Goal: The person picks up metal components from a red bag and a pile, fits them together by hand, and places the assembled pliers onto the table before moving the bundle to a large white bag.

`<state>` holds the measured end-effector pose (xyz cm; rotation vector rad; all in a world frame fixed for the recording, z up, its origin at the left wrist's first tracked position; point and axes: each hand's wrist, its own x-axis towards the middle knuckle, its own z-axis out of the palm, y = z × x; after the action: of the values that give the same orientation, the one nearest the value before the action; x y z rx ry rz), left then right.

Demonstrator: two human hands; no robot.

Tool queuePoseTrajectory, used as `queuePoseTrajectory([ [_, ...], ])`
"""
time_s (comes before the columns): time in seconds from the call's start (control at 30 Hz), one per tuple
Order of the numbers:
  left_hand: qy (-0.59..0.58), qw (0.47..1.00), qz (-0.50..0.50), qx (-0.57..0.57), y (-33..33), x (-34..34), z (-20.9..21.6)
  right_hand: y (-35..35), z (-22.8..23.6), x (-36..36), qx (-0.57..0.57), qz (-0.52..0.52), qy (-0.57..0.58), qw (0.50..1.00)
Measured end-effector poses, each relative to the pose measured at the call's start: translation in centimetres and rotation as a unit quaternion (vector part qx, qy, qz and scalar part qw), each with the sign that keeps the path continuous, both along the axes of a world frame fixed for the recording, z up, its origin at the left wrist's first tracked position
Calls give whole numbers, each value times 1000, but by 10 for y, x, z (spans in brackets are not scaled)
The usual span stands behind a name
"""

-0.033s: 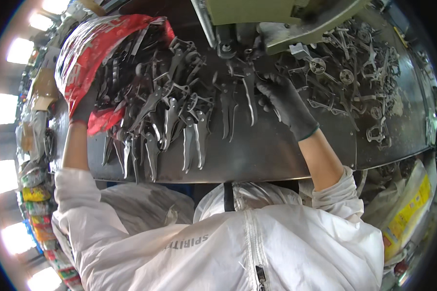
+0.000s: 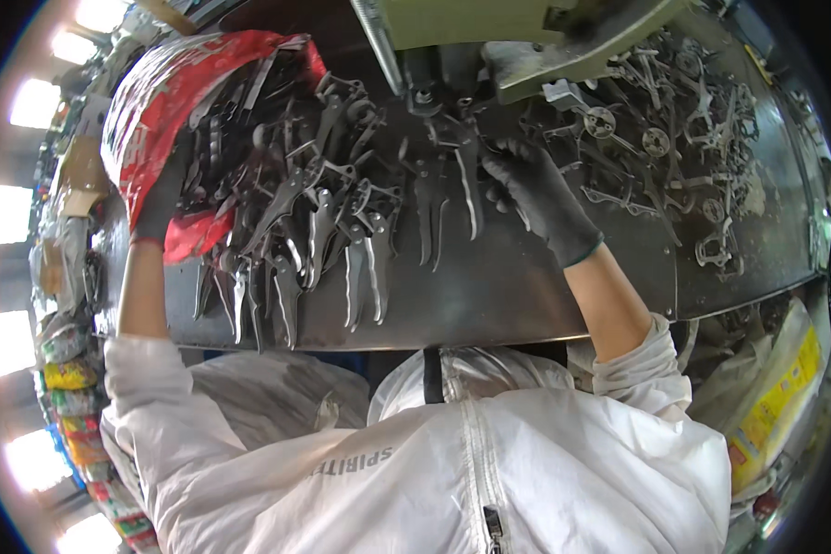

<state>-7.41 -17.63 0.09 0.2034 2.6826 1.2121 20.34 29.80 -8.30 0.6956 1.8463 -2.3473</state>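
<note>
In a dark glove, my right hand (image 2: 537, 189) is curled at the pruning shears (image 2: 469, 185) under the machine head. One handle of the shears hangs down left of my fingers; the other seems to run beneath my hand, where a bright metal tip shows. My left hand (image 2: 163, 196), gloved too, reaches up at the edge of a red and white plastic bag (image 2: 143, 120), its fingers hidden by the bag and the metal parts. A heap of pruning shears (image 2: 319, 231) spills from the bag toward me, handles pointing to the near edge. Another pair (image 2: 428, 208) lies apart beside the heap.
The pale green machine (image 2: 471, 23) overhangs the dark metal table (image 2: 489, 305) at the far middle. Loose metal parts (image 2: 674, 148) are piled on the right, some with round discs. A white and yellow sack (image 2: 776, 406) stands below the table's right side.
The whole view has shifted very slightly. Both hands, the shears and the bag keep their places relative to each other.
</note>
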Motion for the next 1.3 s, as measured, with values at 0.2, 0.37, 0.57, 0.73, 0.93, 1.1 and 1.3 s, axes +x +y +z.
queuePoseTrajectory([
  [0.2, 419, 849, -275, -166, 159, 138, 36, -17, -11, 1, -26, -31, 58, 998],
  [0.37, 281, 895, -345, 38, 280, 235, -1, -6, -67, 0, 34, -12, 227, 973],
  [0.57, 229, 936, -249, -99, 246, 192, -91, 118, 28, 91, 667, -46, 207, 714],
  [0.73, 253, 934, -242, -77, 265, 196, -81, 182, 3, 139, 830, 115, -186, 513],
  [0.93, 195, 936, -292, 18, 274, 207, -87, 208, 17, 130, 774, 114, 23, 622],
  [1.1, 55, 955, -290, 33, 245, 195, -89, 195, 62, 116, 557, 14, 100, 824],
  [1.3, -48, 963, -266, -12, 255, 194, -84, 183, 52, 104, 271, -238, 153, 920],
])
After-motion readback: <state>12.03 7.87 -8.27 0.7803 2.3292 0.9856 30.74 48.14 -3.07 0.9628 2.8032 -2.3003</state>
